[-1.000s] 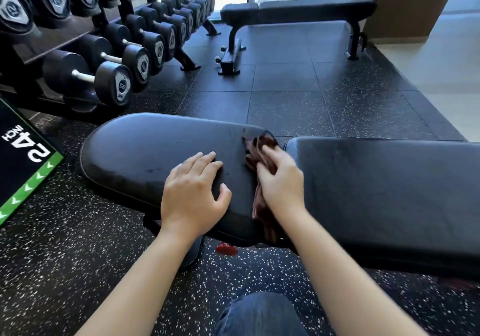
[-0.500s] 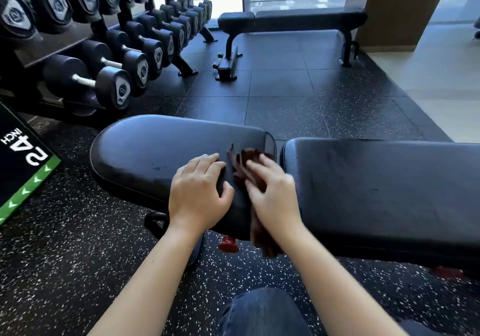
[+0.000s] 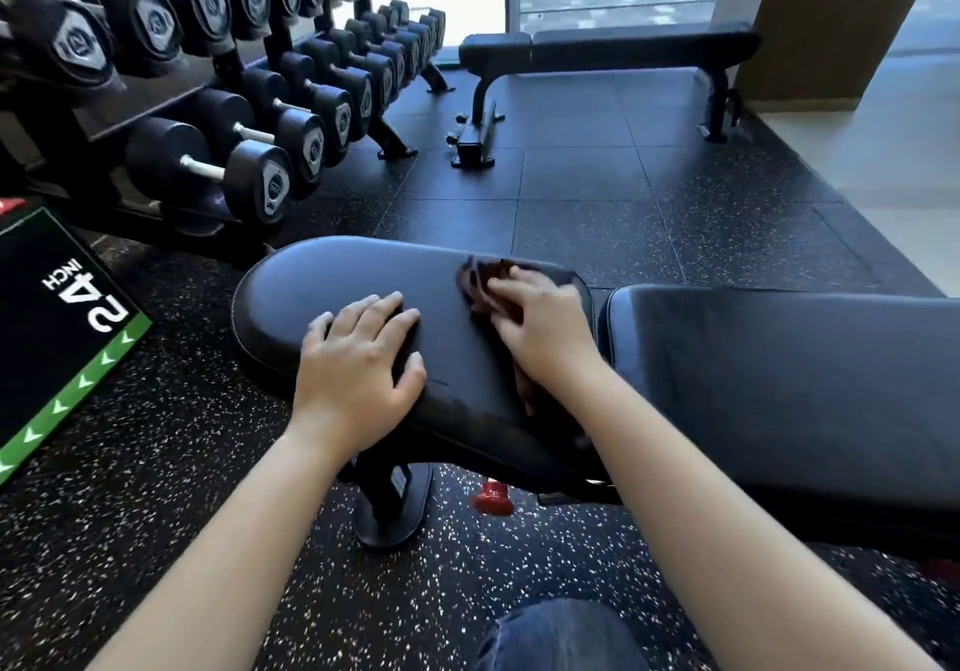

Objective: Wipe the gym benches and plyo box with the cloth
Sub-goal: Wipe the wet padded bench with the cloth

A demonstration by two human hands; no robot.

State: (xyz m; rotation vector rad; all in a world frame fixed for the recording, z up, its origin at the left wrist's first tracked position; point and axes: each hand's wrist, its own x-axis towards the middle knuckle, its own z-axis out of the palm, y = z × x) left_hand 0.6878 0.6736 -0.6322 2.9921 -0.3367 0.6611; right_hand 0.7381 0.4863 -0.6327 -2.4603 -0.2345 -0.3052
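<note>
A black padded gym bench lies across the view in front of me, its rounded seat pad (image 3: 337, 281) at left and its long back pad (image 3: 779, 374) at right. My left hand (image 3: 358, 369) rests flat on the seat pad's near edge, fingers spread. My right hand (image 3: 540, 327) presses a dark brown cloth (image 3: 480, 281) onto the seat pad near the gap between the pads; the cloth's tail hangs over the near edge. A second black bench (image 3: 623, 49) stands at the back by the window. A black plyo box (image 3: 47, 327) marked "24 INCH" with a green stripe sits at left.
A dumbbell rack (image 3: 234, 99) with several black dumbbells runs along the left. The bench's foot (image 3: 392, 509) and a red knob (image 3: 491, 499) are under the seat pad. Speckled rubber floor surrounds everything; a brown pillar (image 3: 831, 21) rises at back right. My knee shows at the bottom.
My right hand has slid the cloth from the gap leftward onto the seat pad and a little farther from me. My left hand stays pressed on the seat pad.
</note>
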